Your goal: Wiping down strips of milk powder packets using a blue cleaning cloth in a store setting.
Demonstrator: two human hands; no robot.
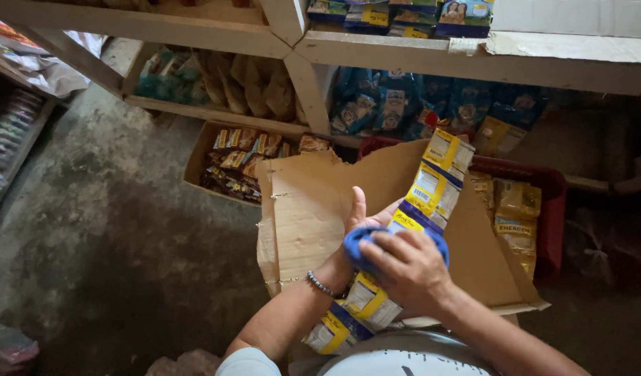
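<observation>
A long strip of joined yellow, white and blue sachets (432, 186) runs from upper right down to my lap. My left hand (359, 216), palm up with a beaded bracelet at the wrist, supports the strip from underneath. My right hand (407, 268) presses a blue cloth (359, 244) against the strip over my left palm. The strip's lower end (345, 317) hangs below my wrists. Both hands work above a torn sheet of brown cardboard (306, 209).
A red crate (554, 202) holds yellow packets at the right. A cardboard box (195, 163) of small snack packs sits on the concrete floor. Wooden shelves (376, 52) carry blue and brown packets behind. A round white object (404, 358) lies at the bottom edge.
</observation>
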